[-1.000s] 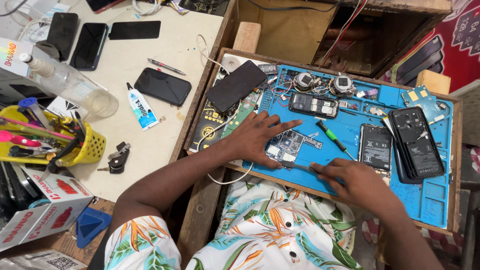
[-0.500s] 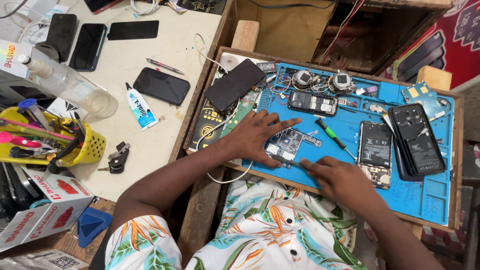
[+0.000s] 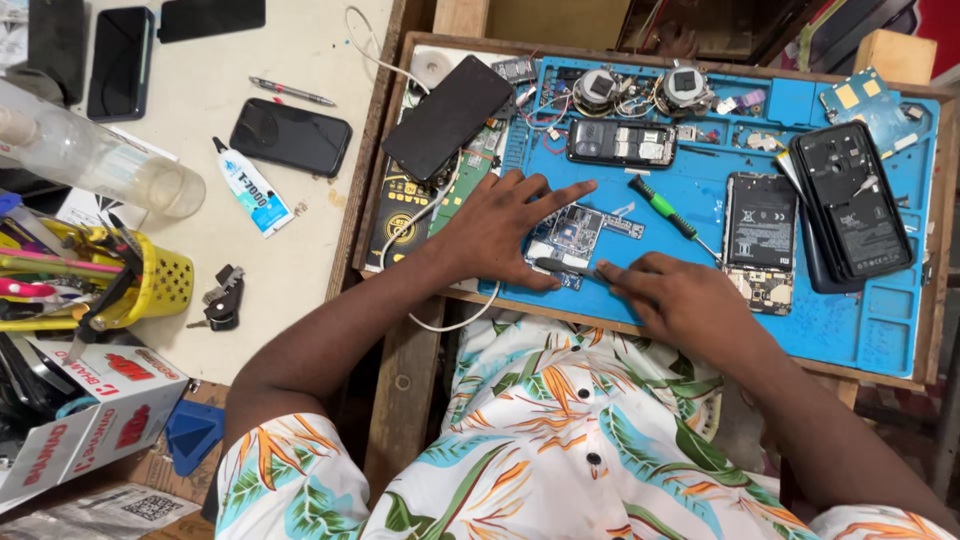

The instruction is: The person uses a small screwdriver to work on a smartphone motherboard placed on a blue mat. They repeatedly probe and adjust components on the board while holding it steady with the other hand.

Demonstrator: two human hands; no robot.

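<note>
My left hand lies with fingers spread on the blue work mat, its fingertips pressing a small bare circuit board. My right hand rests at the mat's near edge, and its fingertips pinch the end of a slim dark tool lying just in front of the board. A green-handled screwdriver lies between the board and an opened phone with its battery showing.
A black back cover, a keypad phone and small round parts sit on the mat. A black phone leans at its left. On the white table are a glue tube, keys, a yellow tool basket and a clear bottle.
My right hand has slid left along the mat's near edge to the slim tool by the board. The left hand has stayed on the board.
</note>
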